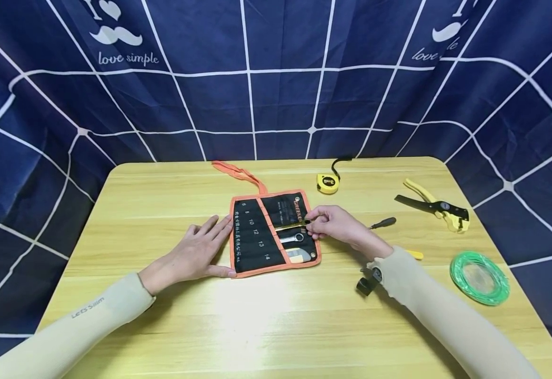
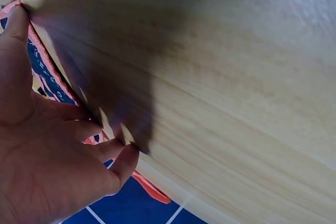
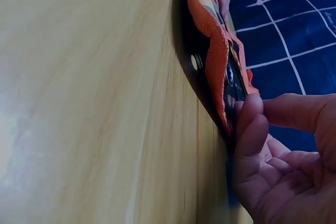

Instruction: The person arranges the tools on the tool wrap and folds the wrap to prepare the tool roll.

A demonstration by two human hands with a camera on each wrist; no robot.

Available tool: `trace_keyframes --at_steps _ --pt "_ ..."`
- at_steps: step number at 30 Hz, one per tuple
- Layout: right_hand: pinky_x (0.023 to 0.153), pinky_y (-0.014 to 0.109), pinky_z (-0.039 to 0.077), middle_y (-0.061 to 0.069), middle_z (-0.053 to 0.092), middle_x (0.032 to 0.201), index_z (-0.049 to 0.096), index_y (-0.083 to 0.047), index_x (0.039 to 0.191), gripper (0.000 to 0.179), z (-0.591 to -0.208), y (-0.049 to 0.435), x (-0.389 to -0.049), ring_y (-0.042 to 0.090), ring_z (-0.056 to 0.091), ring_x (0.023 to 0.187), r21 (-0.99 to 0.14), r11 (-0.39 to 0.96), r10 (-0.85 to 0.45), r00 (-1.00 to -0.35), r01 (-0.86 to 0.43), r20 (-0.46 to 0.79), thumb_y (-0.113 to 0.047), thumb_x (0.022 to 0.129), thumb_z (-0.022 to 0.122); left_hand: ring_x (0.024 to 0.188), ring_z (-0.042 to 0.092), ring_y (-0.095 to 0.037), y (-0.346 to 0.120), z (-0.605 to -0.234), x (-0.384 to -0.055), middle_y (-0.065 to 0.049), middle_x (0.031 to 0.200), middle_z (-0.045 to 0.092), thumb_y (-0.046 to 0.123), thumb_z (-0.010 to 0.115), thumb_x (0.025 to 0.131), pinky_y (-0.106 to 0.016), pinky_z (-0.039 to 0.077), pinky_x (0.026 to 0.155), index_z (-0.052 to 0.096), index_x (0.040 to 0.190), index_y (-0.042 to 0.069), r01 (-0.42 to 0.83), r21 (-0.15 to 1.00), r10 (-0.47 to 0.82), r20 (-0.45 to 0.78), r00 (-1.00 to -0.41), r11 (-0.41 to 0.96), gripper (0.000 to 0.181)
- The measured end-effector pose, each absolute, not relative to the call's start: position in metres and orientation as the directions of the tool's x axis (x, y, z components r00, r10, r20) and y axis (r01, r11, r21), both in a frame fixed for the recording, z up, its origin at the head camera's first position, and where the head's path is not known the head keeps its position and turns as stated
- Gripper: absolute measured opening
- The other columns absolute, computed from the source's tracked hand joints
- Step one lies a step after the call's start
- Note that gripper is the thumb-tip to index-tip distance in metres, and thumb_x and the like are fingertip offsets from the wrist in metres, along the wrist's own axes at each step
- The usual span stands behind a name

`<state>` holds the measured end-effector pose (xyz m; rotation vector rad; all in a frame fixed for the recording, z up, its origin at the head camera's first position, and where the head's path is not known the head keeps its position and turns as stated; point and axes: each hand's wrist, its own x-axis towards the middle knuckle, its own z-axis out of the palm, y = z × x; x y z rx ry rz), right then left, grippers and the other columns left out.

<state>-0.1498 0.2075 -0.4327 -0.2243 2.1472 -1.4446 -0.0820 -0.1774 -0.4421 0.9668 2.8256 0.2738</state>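
A black tool pouch (image 1: 252,242) with orange trim and printed size numbers lies flat, its orange strap trailing toward the back. My left hand (image 1: 197,250) rests along its left edge, fingers spread and fairly straight, thumb at the near corner. In the left wrist view, the fingertips are right at the orange border. At the pouch's right side, my right hand (image 1: 330,223) pinches the end of a gold-toned wrench (image 1: 287,227) between thumb and fingers; its other end is hidden in a pocket. Below it, a silver wrench (image 1: 292,238) and a utility knife (image 1: 299,255) sit in neighbouring pockets.
A yellow tape measure (image 1: 328,183) stands behind the pouch. To the right lie yellow-handled wire strippers (image 1: 437,206), a dark-handled tool (image 1: 383,222), a coil of green wire (image 1: 479,278) and a yellow handle (image 1: 415,255) partly behind the right sleeve. A blue checked curtain (image 1: 280,100) surrounds the table.
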Motion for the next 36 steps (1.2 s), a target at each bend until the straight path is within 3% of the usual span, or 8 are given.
trace_keyframes --at_steps 8,15,21,28,36 --pt "0.075 0.024 0.057 0.009 0.076 0.094 0.062 0.015 0.137 0.038 -0.431 0.199 -0.153 0.015 0.07 0.081 -0.897 0.427 -0.473 -0.816 0.117 -0.332 0.001 0.101 0.062 0.158 0.03 -0.05 -0.177 -0.443 -0.082 -0.023 0.176 0.028 0.073 0.074 0.093 -0.066 0.041 0.106 0.034 0.168 -0.005 0.597 0.224 0.622 -0.057 -0.781 0.771 0.116" --pt "0.08 0.026 0.055 0.012 0.075 0.107 0.065 0.014 0.134 0.037 -0.427 0.192 -0.155 0.015 0.067 0.092 -0.879 0.47 -0.508 -0.792 0.076 -0.34 -0.002 0.101 0.061 0.158 0.03 -0.05 -0.176 -0.443 -0.082 -0.023 0.175 0.029 0.073 0.074 0.092 -0.065 0.04 0.107 0.034 0.168 -0.006 0.595 0.211 0.617 -0.057 -0.785 0.776 0.116" --pt "0.087 0.029 0.058 0.017 0.076 0.114 0.065 0.015 0.134 0.034 -0.424 0.19 -0.156 0.016 0.071 0.097 -0.873 0.483 -0.515 -0.784 0.067 -0.345 -0.002 0.105 0.058 0.158 0.029 -0.05 -0.176 -0.443 -0.082 -0.023 0.175 0.029 0.074 0.073 0.093 -0.066 0.039 0.108 0.034 0.168 -0.005 0.591 0.216 0.615 -0.063 -0.786 0.778 0.116" --pt "0.085 0.03 0.054 0.013 0.074 0.114 0.065 0.011 0.14 0.034 -0.421 0.191 -0.155 0.02 0.067 0.101 -0.851 0.524 -0.542 -0.764 0.019 -0.351 -0.007 0.112 0.055 0.158 0.03 -0.05 -0.178 -0.444 -0.083 -0.024 0.175 0.03 0.075 0.072 0.093 -0.064 0.04 0.107 0.035 0.167 -0.006 0.597 0.212 0.619 -0.051 -0.784 0.774 0.116" --pt "0.088 0.034 0.052 0.012 0.07 0.122 0.062 0.006 0.145 0.04 -0.42 0.191 -0.146 0.022 0.063 0.105 -0.855 0.515 -0.508 -0.78 0.066 -0.366 -0.013 0.11 0.06 0.156 0.032 -0.052 -0.177 -0.441 -0.082 -0.024 0.174 0.031 0.076 0.073 0.091 -0.067 0.041 0.107 0.035 0.167 -0.007 0.594 0.212 0.618 -0.065 -0.783 0.776 0.118"
